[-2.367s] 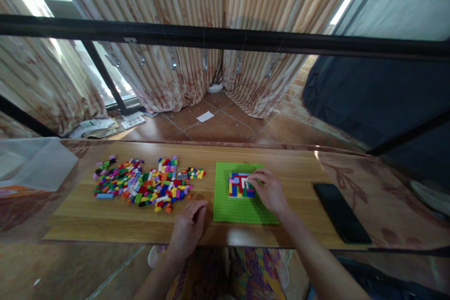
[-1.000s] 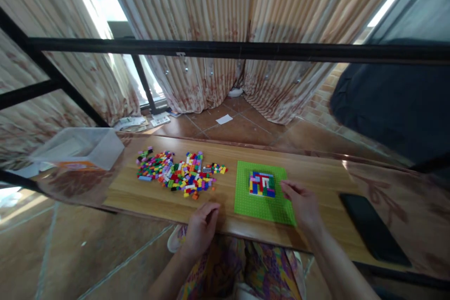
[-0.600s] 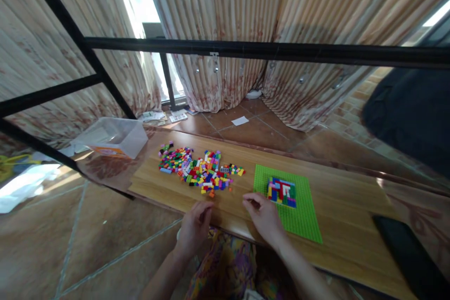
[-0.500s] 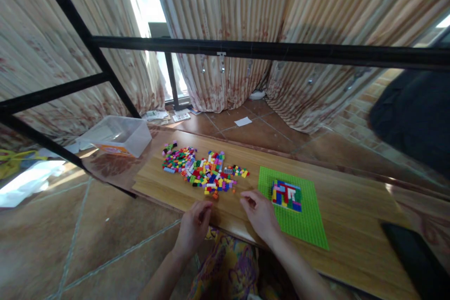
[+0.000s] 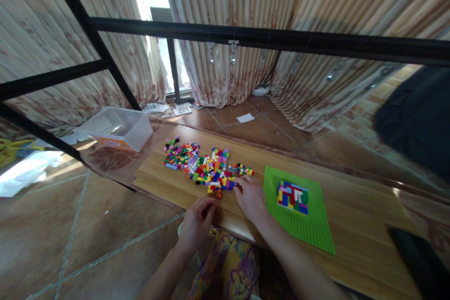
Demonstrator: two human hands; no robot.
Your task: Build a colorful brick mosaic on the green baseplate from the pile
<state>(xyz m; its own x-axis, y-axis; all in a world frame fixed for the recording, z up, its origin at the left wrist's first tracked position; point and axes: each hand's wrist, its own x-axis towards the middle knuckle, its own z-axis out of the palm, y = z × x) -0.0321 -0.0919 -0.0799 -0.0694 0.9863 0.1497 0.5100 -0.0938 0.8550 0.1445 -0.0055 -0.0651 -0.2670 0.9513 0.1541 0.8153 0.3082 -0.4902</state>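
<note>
1 brick pile (image 5: 213, 174); right hand (image 5: 249, 197) at edge, left hand (image 5: 196, 221) near.

The person's left hand (image 5: 197, 224) and right hand (image 5: 250, 198) are bare, as are both forearms (image 5: 288, 248). Leg clothing (image 5: 235, 265) carries a yellow and purple print. One shoe (image 5: 180, 229), mostly hidden, appears pale.

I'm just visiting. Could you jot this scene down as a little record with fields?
Left hand: curled by the board's near edge; whether its grip holds anything, can't tell
Right hand: at the right side of the bricks; contact unclear
Bricks: loose, many colours, on the board
Plate: green, right of the bricks
Build: multicoloured, on the plate
Bin: see-through, past the board's left end
</note>
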